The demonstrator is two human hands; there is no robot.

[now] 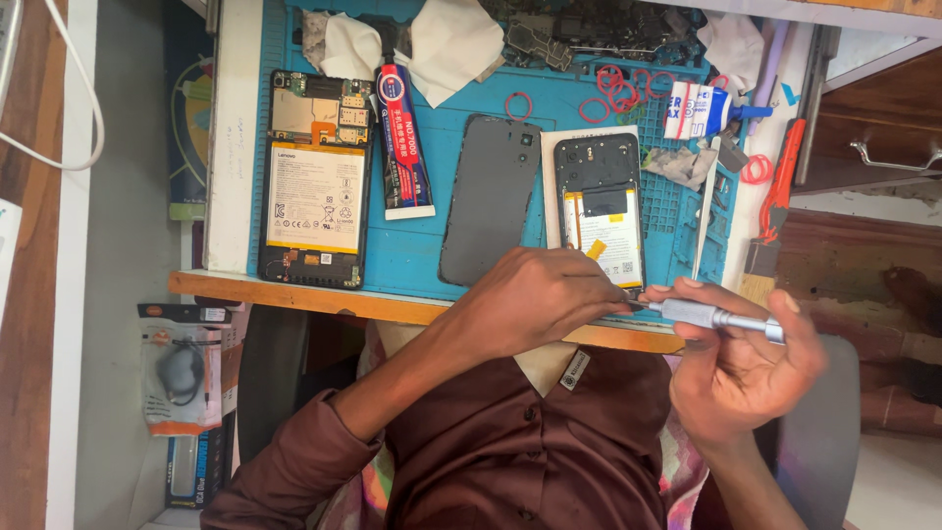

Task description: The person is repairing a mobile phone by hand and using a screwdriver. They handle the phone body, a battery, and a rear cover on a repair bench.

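Holding a slim silver metal screwdriver (714, 316) in the right hand (741, 368): fingers curled round the handle, thumb on top, closed grip. Shaft lies roughly horizontal, tip pointing toward the left hand (535, 299).

Left hand is palm-down, fingers bunched at the bottom edge of the opened black phone with yellow-labelled battery (600, 208), right where the driver tip meets it. Can't tell if it's pinching anything; fingertips hidden behind the knuckles. Hand covers the phone's lower corner.

That phone sits on a white card on the blue silicone repair mat (412, 250), near the front edge of the wooden bench, w/ its back off and internals up.

Other stuff on the mat:
- dark grey plastic phone back cover (489, 199) just beside the open phone, on its left in frame, slightly tilted, lower end under the left hand
- red-and-blue glue tube w/ black cap (403, 142) next over
- larger opened black device w/ big white battery (317, 182) at the mat's far left
- white crumpled cloths (446, 44) along the top
- red rubber rings (610, 93) scattered top-right, near a small white-and-blue tube (699, 110)
- red-handled tool (778, 182) off the mat's right edge, well apart from both hands

Person wears a brown buttoned shirt (510, 451).
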